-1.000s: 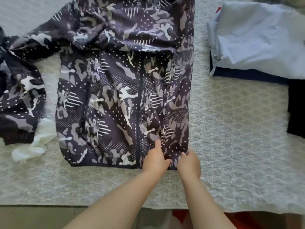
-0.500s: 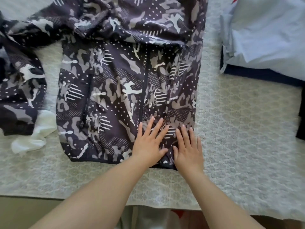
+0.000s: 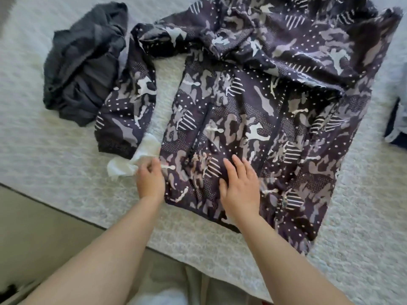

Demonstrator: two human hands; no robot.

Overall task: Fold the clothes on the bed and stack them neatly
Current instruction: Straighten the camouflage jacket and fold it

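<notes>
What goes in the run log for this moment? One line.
left hand: pinching camo jacket edge | right hand: flat on jacket | stage: smoothing, unfolded

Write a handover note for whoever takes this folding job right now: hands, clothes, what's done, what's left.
Left hand: fingers curled at the camo jacket's left edge, beside a white cloth; whether it has a grip on either is unclear.
Right hand: flat, pressing the jacket near its hem.
Jacket lies spread on the bed, left sleeve still out to the side.
Dark grey garment lies crumpled at far left, unfolded.
Left: fold sleeve in, fold jacket, fold the rest, stack.
</notes>
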